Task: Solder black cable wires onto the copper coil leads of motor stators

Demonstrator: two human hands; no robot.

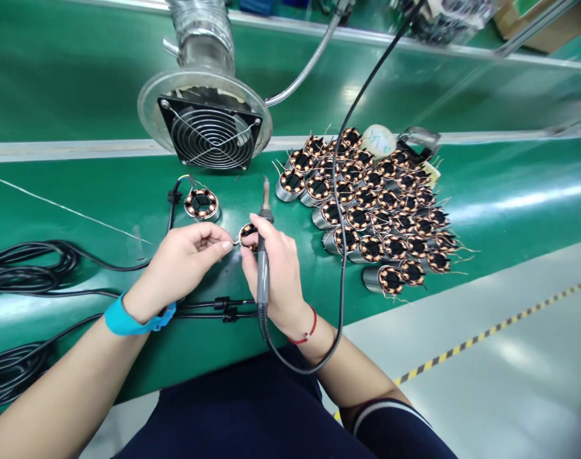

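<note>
A motor stator [245, 233], a small ring with copper windings, is partly hidden behind the fingers of my right hand [281, 274]. That hand also holds a grey soldering iron [263, 271], whose tip points away from me, up past the stator. My left hand [189, 255] is closed in a pinch at the stator's left side, on a short, thin wire lead [235, 242]. Just beyond my left hand, another stator [201, 204] stands upright on the green bench [242, 191], with a black cable [173, 204] and coloured wires at its left.
Several stators [367, 217] stand grouped on the right. A round extractor fan [212, 137] hangs behind my hands. Coiled black cables [32, 268] lie at left, and cable ends with black grommets [226, 309] lie near me. The iron's cord [342, 268] loops over my right forearm.
</note>
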